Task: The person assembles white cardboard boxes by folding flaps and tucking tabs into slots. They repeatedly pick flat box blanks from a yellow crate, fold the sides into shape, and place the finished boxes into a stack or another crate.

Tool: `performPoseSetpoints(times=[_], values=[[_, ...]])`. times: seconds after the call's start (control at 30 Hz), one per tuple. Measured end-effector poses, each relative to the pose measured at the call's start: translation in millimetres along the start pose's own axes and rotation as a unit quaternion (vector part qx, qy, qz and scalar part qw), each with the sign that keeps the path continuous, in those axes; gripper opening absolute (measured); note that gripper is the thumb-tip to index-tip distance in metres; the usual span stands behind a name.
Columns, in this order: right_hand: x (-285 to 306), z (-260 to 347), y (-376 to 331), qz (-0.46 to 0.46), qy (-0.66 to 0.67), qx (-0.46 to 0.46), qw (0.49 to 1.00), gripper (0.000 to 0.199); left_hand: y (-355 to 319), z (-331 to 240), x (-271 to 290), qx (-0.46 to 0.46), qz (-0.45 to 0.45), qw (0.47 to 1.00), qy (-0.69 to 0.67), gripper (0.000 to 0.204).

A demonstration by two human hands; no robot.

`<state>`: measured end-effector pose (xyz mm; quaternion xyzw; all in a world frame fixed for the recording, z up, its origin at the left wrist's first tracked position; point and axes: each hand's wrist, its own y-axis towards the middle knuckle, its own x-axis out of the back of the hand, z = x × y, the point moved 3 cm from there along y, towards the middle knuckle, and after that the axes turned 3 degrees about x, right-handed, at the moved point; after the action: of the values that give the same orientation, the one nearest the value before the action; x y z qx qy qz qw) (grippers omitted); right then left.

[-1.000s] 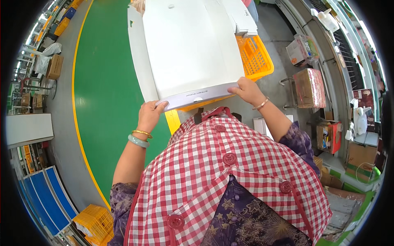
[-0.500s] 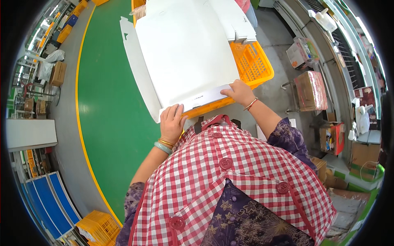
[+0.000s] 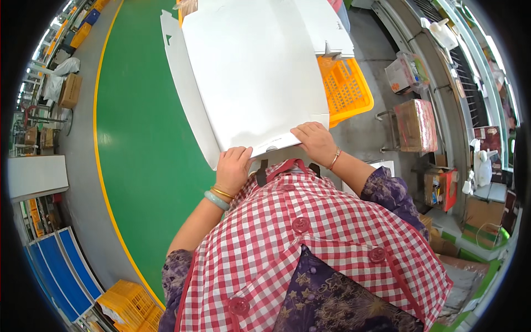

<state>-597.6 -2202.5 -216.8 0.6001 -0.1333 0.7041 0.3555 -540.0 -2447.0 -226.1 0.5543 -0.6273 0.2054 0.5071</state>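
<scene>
In front of me lies a large white cardboard box blank (image 3: 254, 72), its near edge bent along a fold. My left hand (image 3: 233, 167) grips the near left corner of that edge, fingers on top and close together. On the right part of the same edge, my right hand (image 3: 317, 144) has its fingers curled over the cardboard. Between the hands a narrow folded strip (image 3: 272, 145) carries small dark print and a notch. A long side flap (image 3: 185, 94) sticks out at the left, unfolded. Both thumbs are mostly hidden.
A yellow plastic crate (image 3: 348, 88) stands under the blank's right side, with more white cardboard (image 3: 326, 27) beyond. Green floor (image 3: 138, 122) with a yellow line runs along the left. At the right are a taped carton (image 3: 416, 126) on a stand and other boxes.
The near strip has tipped over, so its printed face shows less. My right hand has shifted left, its fingers now over the top of the fold. My left hand stays at its corner.
</scene>
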Motion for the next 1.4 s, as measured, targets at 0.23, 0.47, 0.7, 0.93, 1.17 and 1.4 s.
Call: performPoseSetpoints(times=[0.23, 0.47, 0.7, 0.93, 1.17, 1.4], values=[[31, -6, -42, 0.057, -0.042, -0.033, 0.997, 0.026, 4, -30, 8, 0.028, 0.154, 0.988, -0.013, 0.026], [53, 20, -38, 0.074, 0.009, -0.078, 0.994, 0.029, -21, -52, 36, 0.080, 0.143, 0.986, -0.004, 0.027], [65, 37, -40, 0.106, 0.048, -0.056, 0.992, 0.027, -39, -66, 62, 0.127, 0.178, 0.976, 0.005, 0.028], [84, 47, -41, 0.095, 0.070, -0.031, 0.993, 0.027, -37, -72, 79, 0.152, 0.193, 0.969, 0.026, 0.026], [115, 24, -60, 0.091, 0.102, 0.059, 0.989, 0.036, -39, -83, 81, 0.162, 0.198, 0.967, 0.013, 0.025], [112, 26, -67, 0.090, 0.096, 0.064, 0.989, 0.036, -40, -89, 84, 0.130, 0.183, 0.974, 0.030, 0.016]])
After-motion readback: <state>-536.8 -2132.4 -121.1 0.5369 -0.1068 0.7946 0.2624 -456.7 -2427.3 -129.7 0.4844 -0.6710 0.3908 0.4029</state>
